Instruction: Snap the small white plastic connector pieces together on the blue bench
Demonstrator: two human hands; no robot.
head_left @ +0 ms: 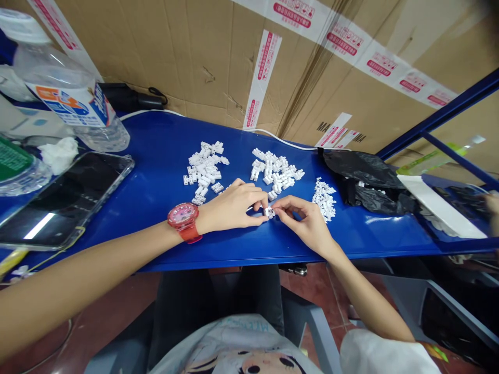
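Note:
My left hand (244, 205), with a red watch (183, 218) on the wrist, pinches a small white plastic block (268, 212) between thumb and fingers, just above the blue shelf. Right up against the block's right end, my right hand (302, 215) has its thumb and fingertips pressed together. Whether a tiny part sits between them is too small to tell. Beyond my left hand lies a pile of white plastic blocks (205, 169). A second pile of similar blocks (276, 169) is behind both hands. Tiny white pieces (323, 200) are heaped beside my right hand.
A phone (66, 202) and a clear bottle (74, 88) are at the left. Black plastic bags (366, 176) and a white tray (440, 208) are at the right. Cardboard boxes (187, 52) stand behind the blue shelf (156, 140), with a white cable (288, 140) along its back.

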